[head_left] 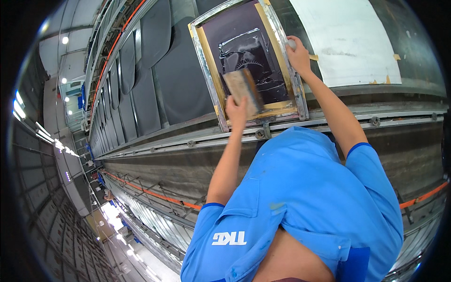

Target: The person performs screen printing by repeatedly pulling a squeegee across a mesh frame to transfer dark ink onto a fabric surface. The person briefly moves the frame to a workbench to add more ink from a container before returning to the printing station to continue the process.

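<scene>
A silk-screen frame with a dark mesh lies on the long table, tan tape along its inner edges. Clear, glossy ink or paste is smeared on the mesh around a dark printed pattern. My left hand is closed around a wooden squeegee, tilted over the mesh's lower left; its blade side is blurred by motion. At the frame's right side, my right hand is closed, with a small whitish rounded piece showing between thumb and fingers. I cannot tell whether that piece is fixed to the frame.
Dark grey cut panels lie in a row along the table to the left. A white sheet is taped down to the right. A metal rail with clamps runs along the near edge. Behind me stands another long table with an orange strip.
</scene>
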A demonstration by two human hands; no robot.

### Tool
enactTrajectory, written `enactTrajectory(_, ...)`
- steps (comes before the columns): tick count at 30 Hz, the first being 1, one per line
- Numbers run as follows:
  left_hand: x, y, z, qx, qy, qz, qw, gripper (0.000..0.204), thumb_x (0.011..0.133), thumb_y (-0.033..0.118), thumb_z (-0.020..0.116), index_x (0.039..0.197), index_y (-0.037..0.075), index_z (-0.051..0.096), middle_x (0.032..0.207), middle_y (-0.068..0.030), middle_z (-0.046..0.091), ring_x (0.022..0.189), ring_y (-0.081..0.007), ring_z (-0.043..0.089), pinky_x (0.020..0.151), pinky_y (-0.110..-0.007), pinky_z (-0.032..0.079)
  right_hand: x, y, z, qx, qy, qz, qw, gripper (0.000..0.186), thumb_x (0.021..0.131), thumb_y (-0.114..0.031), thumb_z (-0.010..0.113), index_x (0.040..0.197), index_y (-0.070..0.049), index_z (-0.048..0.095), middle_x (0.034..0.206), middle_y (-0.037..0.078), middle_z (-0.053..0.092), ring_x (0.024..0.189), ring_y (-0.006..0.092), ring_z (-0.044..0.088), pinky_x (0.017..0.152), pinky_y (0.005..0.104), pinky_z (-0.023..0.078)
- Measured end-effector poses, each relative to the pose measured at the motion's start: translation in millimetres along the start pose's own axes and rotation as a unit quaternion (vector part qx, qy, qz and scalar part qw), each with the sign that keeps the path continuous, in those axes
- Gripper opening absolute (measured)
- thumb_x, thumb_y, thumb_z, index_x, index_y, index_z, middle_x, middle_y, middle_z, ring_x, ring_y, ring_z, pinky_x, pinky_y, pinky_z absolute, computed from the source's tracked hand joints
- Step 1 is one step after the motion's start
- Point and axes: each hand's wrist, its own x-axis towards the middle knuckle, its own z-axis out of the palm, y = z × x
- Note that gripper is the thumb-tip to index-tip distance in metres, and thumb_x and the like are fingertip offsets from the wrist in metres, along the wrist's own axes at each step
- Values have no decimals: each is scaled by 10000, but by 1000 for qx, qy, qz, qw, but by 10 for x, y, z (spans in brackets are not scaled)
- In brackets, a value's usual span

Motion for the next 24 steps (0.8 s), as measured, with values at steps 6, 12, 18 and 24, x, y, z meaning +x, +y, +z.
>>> enactTrajectory(6, 45, 431, -641, 181, -44, 47, 981, 284, 861, 231, 761, 1049, 35, 679, 865, -154, 677, 781, -259, 654, 705, -381, 501, 51, 131, 32, -14, 20, 0, 1000, 355, 907, -282, 608, 1247, -182, 609, 923, 222, 727, 903, 422, 700, 803, 485, 535)
enactTrajectory(12, -233, 538, 59, 335, -81, 269, 899, 461, 759, 165, 767, 1210, 182, 675, 1173, -31, 701, 963, -278, 632, 810, -414, 496, 89, 154, 47, -38, 25, -16, 999, 360, 910, -279, 595, 1254, -173, 605, 890, 215, 728, 877, 432, 698, 806, 500, 534)
enactTrajectory(18, -348, 415, -35, 326, -227, 341, 852, 667, 684, 34, 753, 1315, 212, 630, 1370, 29, 631, 1190, -234, 579, 926, -393, 463, 81, 44, -9, -38, 21, -28, 999, 296, 935, -259, 572, 1200, -143, 635, 770, 210, 685, 762, 408, 674, 722, 486, 508)
enactTrajectory(24, -44, 565, -789, 206, -226, 244, 920, 466, 722, -31, 674, 1168, 100, 704, 1204, -87, 677, 1086, -311, 626, 882, -391, 516, 134, -17, -87, -45, 41, -83, 995, 229, 966, -239, 533, 1126, -127, 653, 687, 229, 639, 694, 416, 665, 664, 503, 486)
